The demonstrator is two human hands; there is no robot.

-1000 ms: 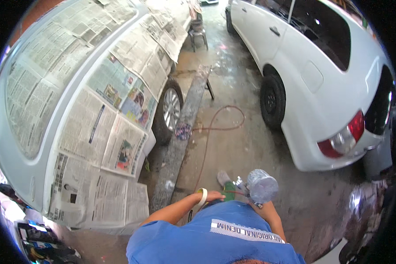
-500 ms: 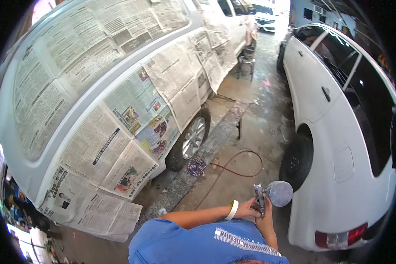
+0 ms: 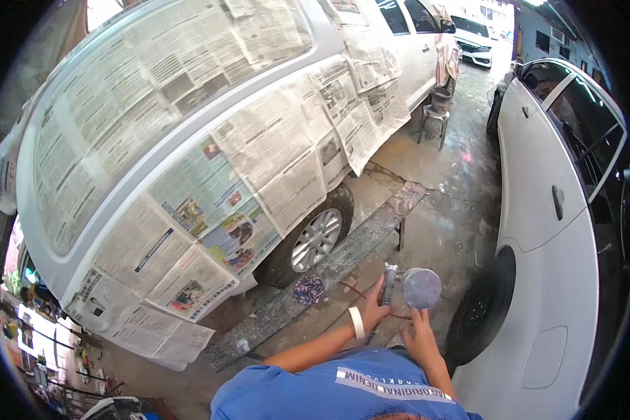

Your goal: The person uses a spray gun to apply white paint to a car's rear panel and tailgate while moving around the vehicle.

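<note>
A spray gun (image 3: 390, 283) with a round grey cup (image 3: 422, 288) at its side is held out in front of my blue shirt. My left hand (image 3: 374, 308), with a pale band on its wrist, is closed around the gun's handle. Just below the cup is my right hand (image 3: 420, 337), its fingers stretched up toward the cup's lower edge. Whether those fingertips touch the cup, I cannot tell. Part of a red hose (image 3: 397, 317) shows between my hands.
Newspaper (image 3: 266, 157) covers much of the vehicle on the left, above its wheel (image 3: 316, 239). A long speckled plank (image 3: 364, 238) bears a round patterned object (image 3: 310, 288). Close on the right stands a white car (image 3: 546, 280). Farther off are a stool (image 3: 434, 126) and another car (image 3: 472, 42).
My hands have moved forward and apart with the spray gun. My right hand has come off the gun body to below the cup. The view has turned rightward.
</note>
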